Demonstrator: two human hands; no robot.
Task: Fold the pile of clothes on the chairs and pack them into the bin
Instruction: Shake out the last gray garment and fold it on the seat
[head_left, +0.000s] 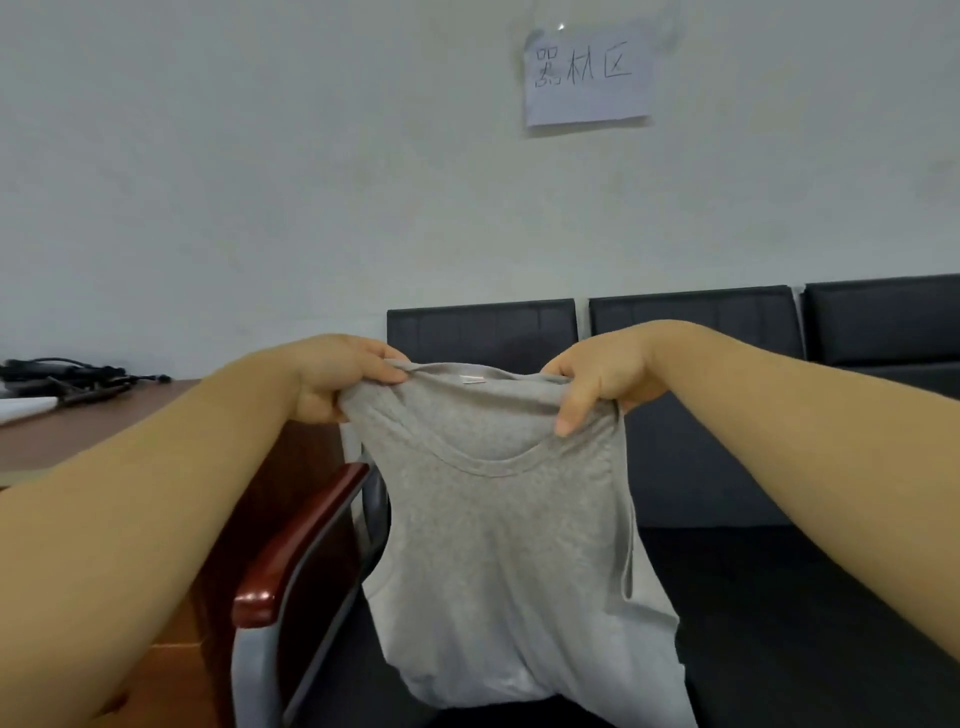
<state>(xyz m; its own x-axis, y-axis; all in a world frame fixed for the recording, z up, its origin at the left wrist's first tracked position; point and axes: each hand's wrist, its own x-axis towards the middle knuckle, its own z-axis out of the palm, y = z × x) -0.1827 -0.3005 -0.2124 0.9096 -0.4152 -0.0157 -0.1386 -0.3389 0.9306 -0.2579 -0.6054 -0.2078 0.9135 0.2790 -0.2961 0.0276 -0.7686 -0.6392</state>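
Step in hand: a grey tank top (498, 519) is lifted and spread for folding; the left hand (337, 379) pinches one shoulder strap, the right hand (597, 384) grips the other, fingers curled into the cloth; the garment hangs above the black chairs (691, 322), its hem resting on the seat; no bin in view; next move, by judgement: lay it flat on the seat and fold.

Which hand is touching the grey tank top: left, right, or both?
Touching, both. The head view shows the left hand and the right hand each gripping a shoulder of the grey tank top, fingers curled over the fabric.
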